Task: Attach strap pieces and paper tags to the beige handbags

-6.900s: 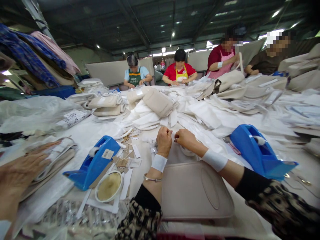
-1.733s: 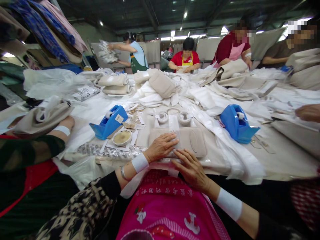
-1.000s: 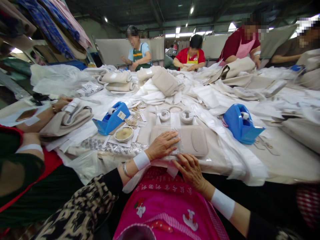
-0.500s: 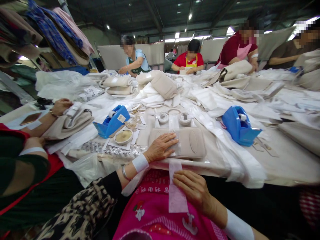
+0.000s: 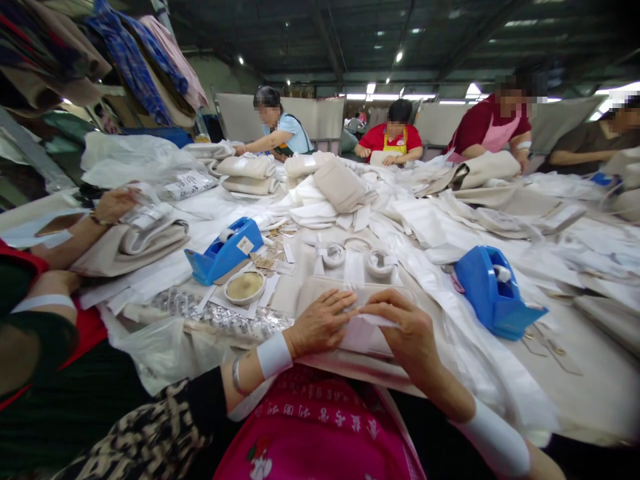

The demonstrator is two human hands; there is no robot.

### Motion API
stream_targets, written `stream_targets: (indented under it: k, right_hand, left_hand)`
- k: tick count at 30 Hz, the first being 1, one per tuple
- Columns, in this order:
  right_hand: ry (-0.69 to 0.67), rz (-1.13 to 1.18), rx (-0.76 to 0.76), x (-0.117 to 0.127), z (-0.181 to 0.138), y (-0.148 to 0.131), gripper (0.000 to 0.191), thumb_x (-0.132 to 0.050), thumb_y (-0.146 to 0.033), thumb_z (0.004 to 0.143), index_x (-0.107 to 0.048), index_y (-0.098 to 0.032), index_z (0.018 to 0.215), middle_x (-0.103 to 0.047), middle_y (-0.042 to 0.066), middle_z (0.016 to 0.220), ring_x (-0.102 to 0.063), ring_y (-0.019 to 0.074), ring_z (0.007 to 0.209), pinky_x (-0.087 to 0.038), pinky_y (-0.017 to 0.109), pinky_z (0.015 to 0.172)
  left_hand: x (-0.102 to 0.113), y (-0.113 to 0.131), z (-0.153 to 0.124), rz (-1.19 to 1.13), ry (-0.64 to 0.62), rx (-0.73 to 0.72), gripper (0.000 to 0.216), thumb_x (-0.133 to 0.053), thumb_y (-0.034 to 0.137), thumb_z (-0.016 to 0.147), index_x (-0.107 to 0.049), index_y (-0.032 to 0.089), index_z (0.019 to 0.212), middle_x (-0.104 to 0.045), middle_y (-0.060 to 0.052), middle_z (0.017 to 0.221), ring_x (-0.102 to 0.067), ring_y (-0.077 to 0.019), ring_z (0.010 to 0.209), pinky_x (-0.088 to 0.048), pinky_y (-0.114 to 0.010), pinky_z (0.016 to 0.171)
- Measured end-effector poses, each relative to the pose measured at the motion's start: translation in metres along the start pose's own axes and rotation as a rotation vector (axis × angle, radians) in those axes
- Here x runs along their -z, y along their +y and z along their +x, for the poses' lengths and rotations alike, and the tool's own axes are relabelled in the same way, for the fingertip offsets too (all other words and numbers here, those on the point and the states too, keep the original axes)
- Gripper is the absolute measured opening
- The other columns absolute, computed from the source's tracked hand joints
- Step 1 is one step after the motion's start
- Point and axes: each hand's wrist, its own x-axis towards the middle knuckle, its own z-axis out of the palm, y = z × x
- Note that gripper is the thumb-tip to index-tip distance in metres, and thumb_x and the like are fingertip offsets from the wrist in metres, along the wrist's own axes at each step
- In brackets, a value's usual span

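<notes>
A flat beige leather-like piece (image 5: pixel 320 288), with a stitched edge, lies on the table in front of me. My left hand (image 5: pixel 320 323) rests on it with fingers stretched out, its fingertips on a strip of thin white wrapping (image 5: pixel 376 321) that crosses the piece. Pinched between the thumb and fingers of my right hand (image 5: pixel 407 327) is the near end of that strip, folded up over the piece. The two hands almost touch. Just beyond are two small wrapped coils (image 5: pixel 332 255), pale beige, beside the strip.
Blue tape dispensers stand left (image 5: pixel 227 250) and right (image 5: pixel 495 290). A small round dish (image 5: pixel 245 287) sits by loose tags. White wrapping sheets (image 5: pixel 445 267) and beige pieces (image 5: pixel 340 187) cover much of the table. A co-worker's hand (image 5: pixel 117 203) works at left; other people stand opposite.
My right hand has moved up from below the table edge, bringing the strip's end onto the beige piece. My left hand stays on the piece. The head view has shifted slightly.
</notes>
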Motion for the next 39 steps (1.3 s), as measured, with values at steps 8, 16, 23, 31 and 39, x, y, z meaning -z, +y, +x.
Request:
stream_targets:
  k: [8, 16, 23, 31, 39]
  right_hand:
    - [-0.116, -0.188, -0.317, -0.017, 0.057, 0.058, 0.031, -0.062, -0.021, 0.081, -0.049, -0.018, 0.053, -0.045, -0.004, 0.065, -0.047, 0.0107, 0.06, -0.033, 0.026, 0.061]
    - [-0.186, -0.365, -0.282, -0.028, 0.064, 0.068, 0.021, -0.058, -0.02, 0.084, -0.062, -0.02, 0.063, -0.056, -0.002, 0.076, -0.053, 0.0107, 0.065, -0.031, 0.027, 0.06]
    - [-0.216, -0.502, -0.259, -0.039, 0.067, 0.075, 0.018, -0.059, -0.02, 0.086, -0.068, -0.022, 0.071, -0.06, -0.002, 0.083, -0.055, 0.0104, 0.067, -0.029, 0.028, 0.056]
    - [-0.244, -0.597, -0.271, -0.042, 0.073, 0.08, 0.017, -0.062, -0.021, 0.087, -0.064, -0.021, 0.07, -0.06, -0.001, 0.086, -0.057, 0.0113, 0.066, -0.027, 0.027, 0.053]
    - [-0.054, -0.549, -0.137, -0.031, 0.077, 0.071, 0.03, -0.053, -0.013, 0.091, -0.056, -0.02, 0.119, -0.062, 0.007, 0.109, -0.063, 0.0174, 0.075, -0.041, 0.028, 0.057]
  left_hand:
    - [0.008, 0.003, 0.002, -0.188, 0.071, 0.097, 0.04, -0.049, 0.012, 0.084, -0.048, 0.013, 0.124, -0.056, -0.011, 0.13, -0.045, -0.021, 0.13, -0.026, -0.041, 0.12]
    - [-0.001, 0.002, -0.004, -0.231, 0.184, 0.213, 0.047, -0.055, 0.023, 0.089, -0.036, 0.016, 0.131, -0.038, -0.02, 0.143, -0.034, -0.0278, 0.139, -0.04, -0.047, 0.111]
    - [0.003, 0.006, 0.0, -0.18, 0.022, 0.255, 0.065, -0.064, 0.033, 0.085, -0.036, 0.015, 0.142, -0.039, -0.019, 0.144, -0.035, -0.0293, 0.138, -0.038, -0.045, 0.114]
    - [0.004, 0.008, 0.004, -0.01, -0.047, 0.234, 0.061, -0.058, 0.038, 0.088, -0.041, 0.015, 0.143, -0.03, -0.014, 0.155, -0.025, -0.0319, 0.143, -0.023, -0.051, 0.119]
    - [0.008, 0.008, 0.005, 0.133, -0.147, 0.16, 0.068, -0.053, 0.032, 0.089, -0.028, 0.011, 0.149, -0.014, -0.01, 0.161, -0.007, -0.029, 0.149, -0.019, -0.049, 0.122]
